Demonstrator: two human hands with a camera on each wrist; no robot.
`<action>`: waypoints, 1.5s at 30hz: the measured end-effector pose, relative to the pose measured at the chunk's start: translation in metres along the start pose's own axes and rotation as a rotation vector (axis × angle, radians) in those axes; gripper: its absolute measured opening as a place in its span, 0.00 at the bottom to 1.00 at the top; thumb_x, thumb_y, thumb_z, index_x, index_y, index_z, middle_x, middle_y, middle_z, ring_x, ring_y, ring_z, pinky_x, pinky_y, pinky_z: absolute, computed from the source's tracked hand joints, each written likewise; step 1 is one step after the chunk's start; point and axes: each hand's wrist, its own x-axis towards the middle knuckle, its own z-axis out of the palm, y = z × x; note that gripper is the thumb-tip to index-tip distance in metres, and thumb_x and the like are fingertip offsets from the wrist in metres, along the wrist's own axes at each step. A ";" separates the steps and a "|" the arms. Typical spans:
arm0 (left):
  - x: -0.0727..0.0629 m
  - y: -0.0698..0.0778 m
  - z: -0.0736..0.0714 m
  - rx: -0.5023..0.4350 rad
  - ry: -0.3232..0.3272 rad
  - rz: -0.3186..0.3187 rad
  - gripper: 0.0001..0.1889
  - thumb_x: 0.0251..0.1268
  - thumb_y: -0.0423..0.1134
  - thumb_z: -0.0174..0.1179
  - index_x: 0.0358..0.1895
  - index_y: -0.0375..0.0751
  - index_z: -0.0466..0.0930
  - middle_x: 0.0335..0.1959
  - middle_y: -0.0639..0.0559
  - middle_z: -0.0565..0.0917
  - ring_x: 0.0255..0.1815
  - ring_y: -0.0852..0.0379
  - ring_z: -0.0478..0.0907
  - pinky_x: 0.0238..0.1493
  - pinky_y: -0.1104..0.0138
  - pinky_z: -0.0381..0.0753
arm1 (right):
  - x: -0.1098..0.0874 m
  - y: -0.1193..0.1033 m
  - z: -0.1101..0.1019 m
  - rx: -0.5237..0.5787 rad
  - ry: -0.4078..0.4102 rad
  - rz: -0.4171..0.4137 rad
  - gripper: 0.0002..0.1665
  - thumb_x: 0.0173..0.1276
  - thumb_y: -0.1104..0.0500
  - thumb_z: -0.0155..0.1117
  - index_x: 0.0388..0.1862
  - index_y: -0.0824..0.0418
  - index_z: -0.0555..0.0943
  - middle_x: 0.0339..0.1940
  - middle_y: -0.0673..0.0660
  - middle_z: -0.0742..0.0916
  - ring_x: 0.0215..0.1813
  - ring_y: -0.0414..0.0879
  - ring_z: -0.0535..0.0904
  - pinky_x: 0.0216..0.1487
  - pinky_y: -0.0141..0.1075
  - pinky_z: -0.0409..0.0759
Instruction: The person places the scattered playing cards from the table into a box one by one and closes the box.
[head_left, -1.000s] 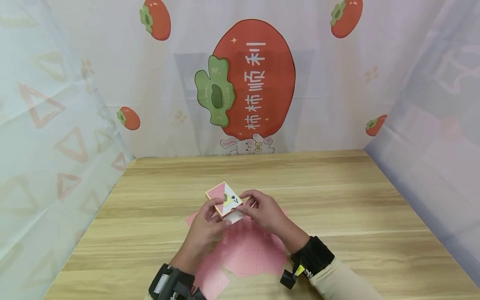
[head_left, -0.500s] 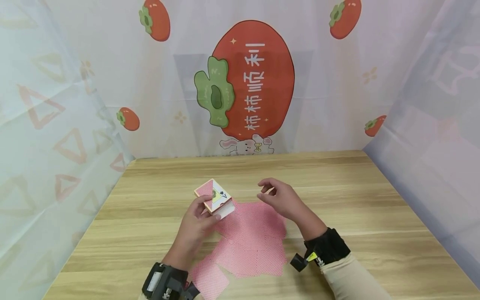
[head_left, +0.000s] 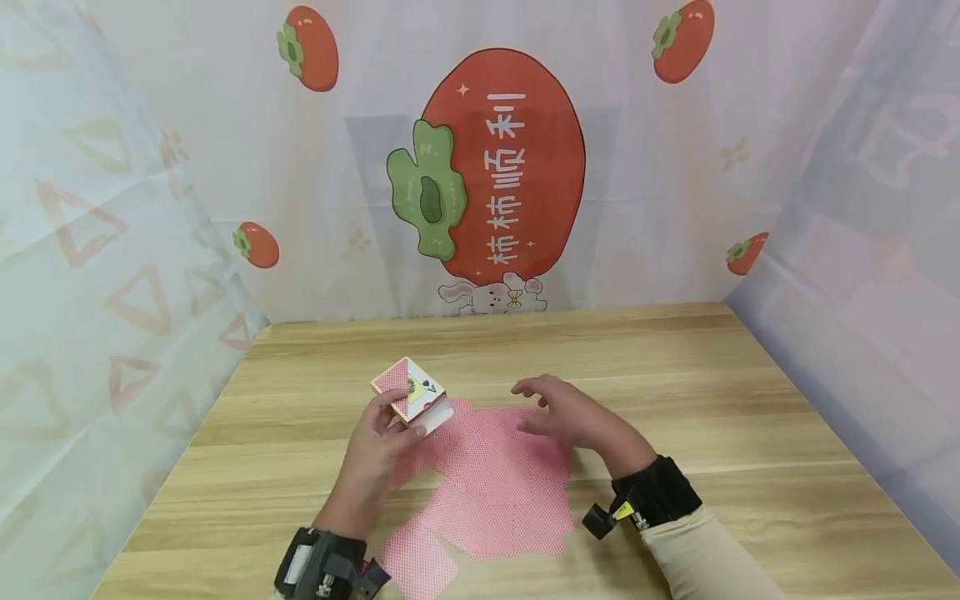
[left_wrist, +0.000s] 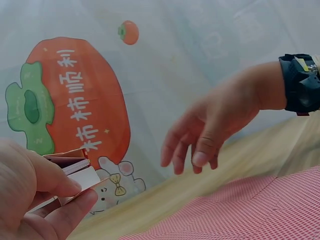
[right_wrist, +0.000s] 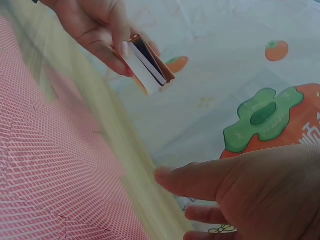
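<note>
My left hand (head_left: 378, 437) grips a playing card box (head_left: 412, 390) with a red-checked pattern and an ace of spades on its face. The box's end is open, its white flap sticking out; in the right wrist view a pale edge shows inside the box (right_wrist: 145, 65), with a dark gap beside it. Red-checked playing cards (head_left: 502, 492) lie face down, spread and overlapping on the table. Above their far right part hovers my right hand (head_left: 573, 417), fingers apart and loosely bent, holding nothing. The left wrist view shows this right hand (left_wrist: 215, 120) with its fingers pointing down.
The cards lie on a wood-grain table (head_left: 712, 417). One card (head_left: 418, 558) juts out toward the near left of the spread. A white cloth backdrop with a large printed persimmon (head_left: 517, 167) stands behind the table, with cloth at both sides.
My right hand has let go of the box end, moved right, and spread its fingers above the cards. My left hand has carried the box to the left.
</note>
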 end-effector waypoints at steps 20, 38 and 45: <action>0.010 0.014 -0.014 -0.032 0.028 -0.009 0.34 0.61 0.14 0.55 0.68 0.41 0.60 0.70 0.42 0.63 0.60 0.55 0.75 0.54 0.66 0.83 | -0.024 -0.017 0.039 -0.427 -0.196 -0.088 0.57 0.43 0.43 0.87 0.72 0.46 0.71 0.58 0.54 0.74 0.59 0.51 0.67 0.59 0.54 0.71; 0.023 0.023 -0.005 0.014 0.004 -0.017 0.33 0.63 0.16 0.56 0.68 0.43 0.61 0.69 0.42 0.65 0.61 0.53 0.74 0.54 0.66 0.83 | -0.019 -0.010 0.038 -0.365 -0.175 -0.052 0.50 0.44 0.49 0.87 0.67 0.49 0.74 0.47 0.51 0.73 0.51 0.48 0.66 0.42 0.39 0.72; 0.025 0.018 -0.002 0.054 -0.003 -0.035 0.34 0.63 0.17 0.57 0.69 0.44 0.61 0.68 0.42 0.66 0.60 0.54 0.74 0.51 0.71 0.82 | -0.017 -0.007 0.028 -0.284 -0.173 -0.047 0.40 0.49 0.54 0.86 0.61 0.57 0.78 0.43 0.50 0.72 0.45 0.45 0.69 0.35 0.35 0.76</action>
